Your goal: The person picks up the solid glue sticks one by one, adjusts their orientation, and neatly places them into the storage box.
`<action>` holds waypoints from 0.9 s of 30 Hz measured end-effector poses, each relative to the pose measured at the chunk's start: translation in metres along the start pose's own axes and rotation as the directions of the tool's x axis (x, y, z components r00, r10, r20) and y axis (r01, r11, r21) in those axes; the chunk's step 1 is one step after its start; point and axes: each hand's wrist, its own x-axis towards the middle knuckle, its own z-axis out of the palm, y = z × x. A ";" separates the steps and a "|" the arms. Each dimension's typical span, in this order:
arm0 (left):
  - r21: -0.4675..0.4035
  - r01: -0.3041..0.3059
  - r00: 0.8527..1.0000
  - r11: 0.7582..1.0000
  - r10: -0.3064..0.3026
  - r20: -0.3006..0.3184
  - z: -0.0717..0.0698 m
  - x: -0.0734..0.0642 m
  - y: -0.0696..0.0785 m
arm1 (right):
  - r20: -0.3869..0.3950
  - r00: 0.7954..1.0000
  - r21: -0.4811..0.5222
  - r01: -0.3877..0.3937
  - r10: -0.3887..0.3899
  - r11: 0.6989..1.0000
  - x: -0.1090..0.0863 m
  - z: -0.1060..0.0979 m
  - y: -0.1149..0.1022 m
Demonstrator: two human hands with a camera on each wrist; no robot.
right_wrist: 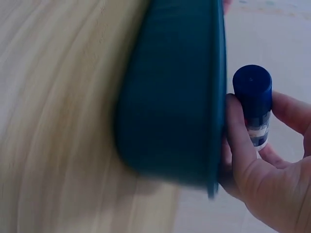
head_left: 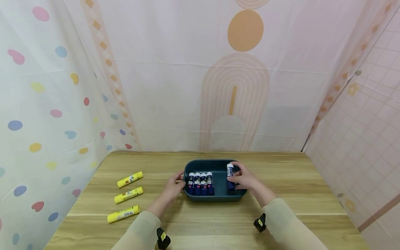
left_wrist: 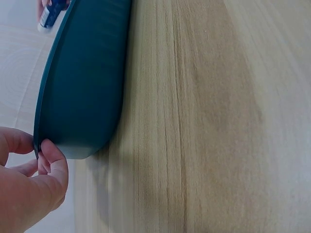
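Observation:
A dark teal plastic tray (head_left: 214, 198) lies on the table. My left hand (head_left: 173, 186) pinches its left rim between thumb and fingers, plain in the left wrist view, where the hand (left_wrist: 36, 182) grips the tray wall (left_wrist: 87, 82). At the right end, my right hand (head_left: 247, 177) holds a blue glue stick (head_left: 230, 176) with a white end up, over the inside of the tray. The right wrist view shows this glue stick (right_wrist: 252, 92) between thumb and fingers, close beside the rim. Several like blue glue sticks (head_left: 200, 184) lie side by side in the tray's left half.
Three yellow glue sticks lie apart at the table's left: a far one (head_left: 130, 179), a middle one (head_left: 128, 195) and a near one (head_left: 123, 214). Behind the wooden table (head_left: 212, 225) hangs a patterned curtain (head_left: 168, 104), with more cloth at both sides.

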 end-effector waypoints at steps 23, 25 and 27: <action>-0.006 0.007 1.000 1.000 -0.007 0.021 -0.001 0.002 -0.003 | -0.085 0.996 -0.360 -0.054 0.025 0.932 0.032 0.055 0.007; -0.002 0.008 1.000 1.000 -0.008 0.020 -0.001 0.003 -0.004 | -0.087 0.996 -0.375 -0.059 0.028 0.925 0.033 0.057 0.008; -0.002 0.011 1.000 1.000 -0.011 0.020 -0.001 0.003 -0.004 | -0.091 0.995 -0.388 -0.064 0.031 0.919 0.034 0.059 0.009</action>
